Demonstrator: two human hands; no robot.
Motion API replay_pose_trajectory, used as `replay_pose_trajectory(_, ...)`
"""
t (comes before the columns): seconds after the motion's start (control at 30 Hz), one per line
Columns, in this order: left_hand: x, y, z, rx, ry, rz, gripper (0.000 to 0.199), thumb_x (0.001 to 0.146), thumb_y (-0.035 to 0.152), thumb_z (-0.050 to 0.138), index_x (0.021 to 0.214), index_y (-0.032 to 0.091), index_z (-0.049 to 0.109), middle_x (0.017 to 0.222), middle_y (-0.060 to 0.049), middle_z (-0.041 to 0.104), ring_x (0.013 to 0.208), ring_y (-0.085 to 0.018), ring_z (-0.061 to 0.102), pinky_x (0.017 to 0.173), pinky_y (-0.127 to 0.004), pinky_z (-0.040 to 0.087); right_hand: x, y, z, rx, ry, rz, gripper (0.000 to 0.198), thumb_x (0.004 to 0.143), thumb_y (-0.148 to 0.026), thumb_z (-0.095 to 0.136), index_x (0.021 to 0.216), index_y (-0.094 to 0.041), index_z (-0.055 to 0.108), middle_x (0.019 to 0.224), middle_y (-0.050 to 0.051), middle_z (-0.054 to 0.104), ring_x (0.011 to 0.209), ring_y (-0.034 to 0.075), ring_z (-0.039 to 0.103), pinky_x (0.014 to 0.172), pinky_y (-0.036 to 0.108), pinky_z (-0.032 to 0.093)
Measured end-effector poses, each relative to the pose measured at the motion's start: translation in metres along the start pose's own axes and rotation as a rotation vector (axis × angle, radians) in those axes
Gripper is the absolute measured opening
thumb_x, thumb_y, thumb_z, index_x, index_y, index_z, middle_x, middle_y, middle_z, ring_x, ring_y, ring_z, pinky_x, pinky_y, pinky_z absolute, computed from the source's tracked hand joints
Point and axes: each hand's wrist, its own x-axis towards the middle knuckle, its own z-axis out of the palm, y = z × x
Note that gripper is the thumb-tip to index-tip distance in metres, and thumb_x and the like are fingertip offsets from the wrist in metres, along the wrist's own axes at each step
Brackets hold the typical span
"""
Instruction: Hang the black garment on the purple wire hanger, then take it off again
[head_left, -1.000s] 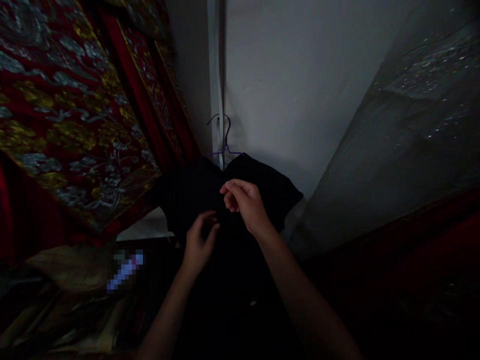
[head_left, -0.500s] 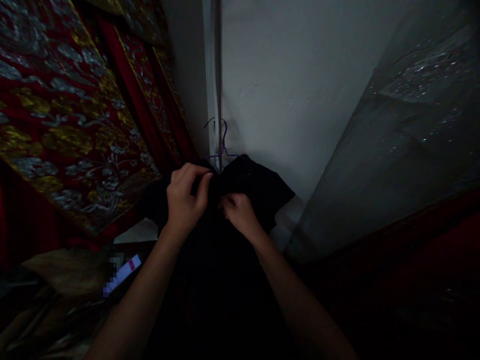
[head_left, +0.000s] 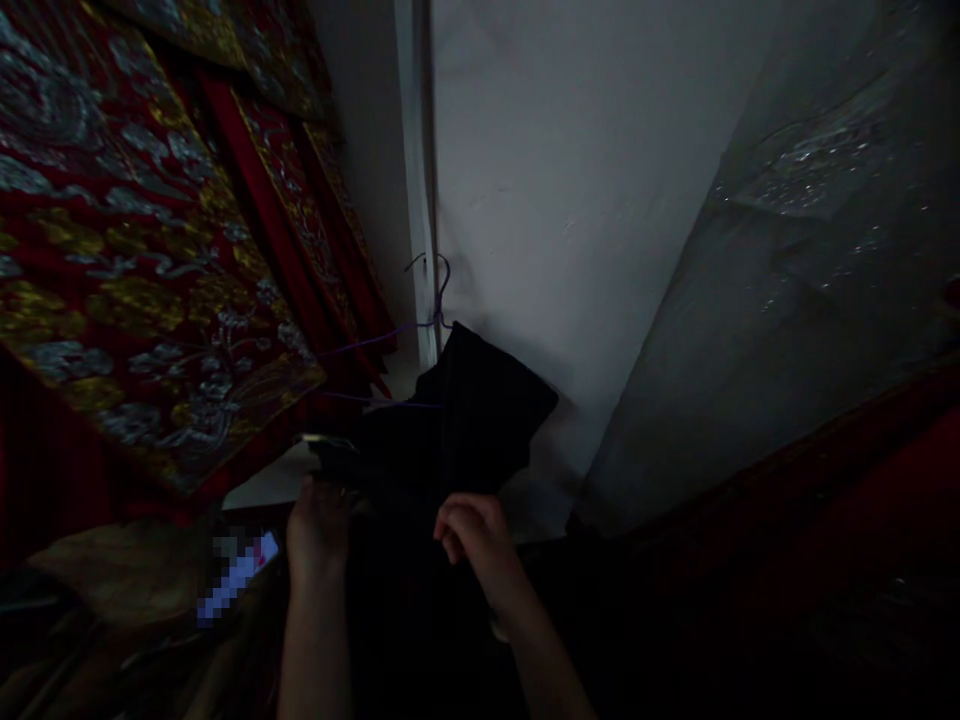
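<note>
A black garment [head_left: 487,400] hangs by one shoulder from a purple wire hanger [head_left: 442,290]; the hanger's left half is bare. Below the hanger's left end, my left hand [head_left: 321,525] is closed on the garment's left part, its fingertips partly lost in the dark cloth. My right hand [head_left: 476,525], fingers curled in a pinch, is at the garment's lower front. A thin pale edge shows just above my left hand, too dark to name.
The hanger hooks at a pale vertical post [head_left: 420,150] against a white wall [head_left: 570,150]. Red cloth with gold and silver embroidery [head_left: 142,290] hangs at left. A lit phone [head_left: 240,575] lies lower left. Clear plastic sheeting [head_left: 750,300] covers the right side.
The garment's left shoulder has come off the hanger, baring the wire. My left hand has moved down and left with the cloth; my right hand has moved down.
</note>
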Motion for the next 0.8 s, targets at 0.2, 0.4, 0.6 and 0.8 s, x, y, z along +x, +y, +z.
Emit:
replay_pose_trajectory(0.2,-0.047,-0.025,0.013,-0.02,0.046,-0.159,0.019,0.075,0.028,0.078,0.087,0.017,0.068,0.083,0.002,0.068,0.075,-0.01,0.063,0.069,-0.019,0.05,-0.018,0.03,-0.03,-0.046,0.149,0.056,0.029,0.069,-0.043,0.048,0.057,-0.018,0.058,0.053,0.0,0.054,0.041,0.009,0.042,0.044,0.024,0.028)
replay_pose_trajectory(0.4,-0.093,-0.015,0.049,0.215,-0.355,-0.038,0.036,0.075,0.051,0.08,0.089,0.02,0.07,0.083,0.0,0.067,0.079,-0.015,0.062,0.072,-0.023,0.049,-0.022,0.027,-0.044,-0.333,0.139,-0.04,0.018,0.073,-0.033,0.062,0.081,-0.017,0.067,0.077,0.004,0.067,0.077,0.02,0.064,0.073,0.031,0.049)
replay_pose_trajectory(0.6,-0.126,-0.02,0.073,0.636,-0.734,0.237,0.021,0.092,0.043,0.062,0.088,0.024,0.071,0.094,-0.006,0.066,0.095,-0.024,0.063,0.088,-0.035,0.05,-0.031,0.006,-0.031,-0.214,-0.02,-0.203,0.047,0.083,-0.025,0.062,0.13,-0.026,0.06,0.128,0.008,0.065,0.123,0.027,0.06,0.109,0.043,0.044)
replay_pose_trajectory(0.8,-0.101,-0.018,0.056,0.754,-0.823,0.237,0.034,0.097,0.051,0.05,0.104,0.026,0.071,0.13,-0.009,0.062,0.129,-0.028,0.053,0.112,-0.042,0.039,-0.019,-0.011,-0.043,-0.237,-0.079,0.012,0.019,0.081,-0.03,0.055,0.086,-0.023,0.072,0.085,0.003,0.07,0.086,0.024,0.065,0.075,0.033,0.053)
